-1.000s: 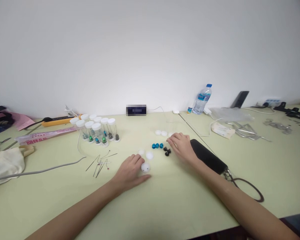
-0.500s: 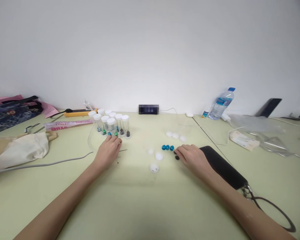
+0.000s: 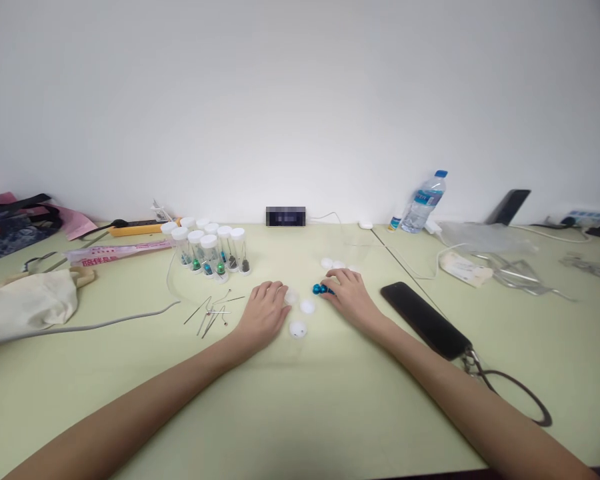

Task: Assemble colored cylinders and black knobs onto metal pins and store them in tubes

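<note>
My left hand [image 3: 264,312] rests on the table with curled fingers. Its thumb and fingertips close at the edge of a translucent round piece [image 3: 291,297]. Two more whitish round pieces lie beside it, one of them [image 3: 298,329] with small dark marks. My right hand [image 3: 351,297] has its fingertips on a short row of shiny blue beads [image 3: 317,289] and partly covers them. Behind that hand are several white caps [image 3: 327,264], partly hidden. Left of my left hand, thin metal pins [image 3: 211,312] are scattered.
Clear tubes with white lids [image 3: 209,250], holding green, blue and dark beads, stand at the back left. A black phone [image 3: 425,320] with a strap lies right of my right arm. A water bottle [image 3: 424,203], cables and a cloth bag [image 3: 30,300] surround the area.
My left hand has moved right from the pins to the translucent round piece, uncovering the pins. My right hand has shifted left over the blue beads. The view has turned slightly right.
</note>
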`<action>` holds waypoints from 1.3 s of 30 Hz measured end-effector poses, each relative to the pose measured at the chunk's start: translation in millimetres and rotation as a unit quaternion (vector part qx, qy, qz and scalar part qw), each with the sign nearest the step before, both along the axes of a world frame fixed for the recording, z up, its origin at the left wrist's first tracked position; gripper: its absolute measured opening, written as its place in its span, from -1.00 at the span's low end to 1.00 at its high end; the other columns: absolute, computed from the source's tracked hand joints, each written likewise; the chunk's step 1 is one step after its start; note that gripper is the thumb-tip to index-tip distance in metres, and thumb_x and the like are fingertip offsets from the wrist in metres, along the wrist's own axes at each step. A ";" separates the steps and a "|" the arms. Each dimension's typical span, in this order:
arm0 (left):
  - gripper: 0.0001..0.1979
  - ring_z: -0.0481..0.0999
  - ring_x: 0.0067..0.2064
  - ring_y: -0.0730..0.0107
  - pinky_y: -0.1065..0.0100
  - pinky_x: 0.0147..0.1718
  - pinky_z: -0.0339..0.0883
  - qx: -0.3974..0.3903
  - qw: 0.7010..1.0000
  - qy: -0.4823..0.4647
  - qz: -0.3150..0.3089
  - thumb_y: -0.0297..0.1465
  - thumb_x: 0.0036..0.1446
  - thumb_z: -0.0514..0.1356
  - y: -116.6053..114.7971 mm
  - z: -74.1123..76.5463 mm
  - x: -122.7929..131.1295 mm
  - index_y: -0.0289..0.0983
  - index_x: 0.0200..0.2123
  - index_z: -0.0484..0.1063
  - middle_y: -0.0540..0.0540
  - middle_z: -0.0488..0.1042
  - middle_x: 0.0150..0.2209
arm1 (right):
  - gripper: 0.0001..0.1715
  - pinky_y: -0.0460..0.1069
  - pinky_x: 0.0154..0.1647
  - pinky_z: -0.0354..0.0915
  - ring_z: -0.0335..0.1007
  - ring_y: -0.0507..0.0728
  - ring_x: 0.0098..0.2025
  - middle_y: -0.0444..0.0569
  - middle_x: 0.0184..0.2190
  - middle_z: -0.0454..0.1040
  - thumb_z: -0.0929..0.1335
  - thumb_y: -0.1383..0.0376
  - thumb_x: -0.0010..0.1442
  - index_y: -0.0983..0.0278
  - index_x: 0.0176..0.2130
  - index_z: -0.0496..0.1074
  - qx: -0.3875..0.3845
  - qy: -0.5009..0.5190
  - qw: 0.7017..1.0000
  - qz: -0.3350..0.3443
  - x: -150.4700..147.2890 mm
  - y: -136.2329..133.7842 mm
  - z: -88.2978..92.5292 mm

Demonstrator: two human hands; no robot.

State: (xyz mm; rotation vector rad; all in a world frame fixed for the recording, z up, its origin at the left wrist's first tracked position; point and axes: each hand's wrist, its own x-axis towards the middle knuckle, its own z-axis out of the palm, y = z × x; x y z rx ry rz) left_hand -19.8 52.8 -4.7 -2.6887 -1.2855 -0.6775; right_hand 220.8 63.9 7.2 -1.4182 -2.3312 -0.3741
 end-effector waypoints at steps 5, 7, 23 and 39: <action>-0.78 0.26 0.01 0.05 0.06 -0.05 0.17 -0.022 1.000 -0.014 -0.016 -0.34 0.22 0.05 13.7 0.3 4.0 -0.27 -0.09 0.32 -0.22 0.36 -0.04 | -0.84 0.16 -0.03 0.12 0.25 0.26 -0.03 0.08 -0.12 0.42 0.28 0.30 0.28 0.26 -0.19 0.45 0.008 0.018 1.000 -0.005 -3.9 -8.6 7.5; -0.81 0.27 -0.01 0.05 0.06 -0.06 0.18 -0.034 0.999 -0.026 -0.020 -0.35 0.19 0.07 13.0 1.1 2.6 -0.25 -0.13 0.33 -0.21 0.36 -0.06 | -0.82 0.13 -0.08 0.17 0.26 0.25 -0.07 0.09 -0.14 0.42 0.27 0.31 0.28 0.28 -0.17 0.44 0.009 0.022 1.000 -0.004 -4.6 -16.8 10.2; -0.80 0.40 -0.23 0.33 0.33 -0.27 0.32 -0.217 0.954 -0.177 -0.110 -0.47 0.11 0.11 8.1 3.3 -6.5 -0.20 -0.15 0.34 -0.06 0.36 -0.18 | -0.77 0.02 -0.17 0.33 0.37 0.12 -0.18 0.01 -0.19 0.38 0.20 0.43 0.30 0.24 -0.15 0.39 -0.177 0.160 0.966 0.101 -28.3 -37.0 0.4; -0.73 0.36 -0.30 0.37 0.34 -0.27 0.28 -0.193 0.952 -0.236 -0.027 -0.49 0.03 0.16 8.3 -2.3 -18.0 -0.18 -0.15 0.33 0.02 0.36 -0.33 | -0.72 0.05 -0.08 0.33 0.35 0.13 -0.11 0.02 -0.14 0.39 0.20 0.45 0.28 0.22 -0.05 0.33 -0.194 0.185 0.956 0.120 -27.3 -42.5 -3.3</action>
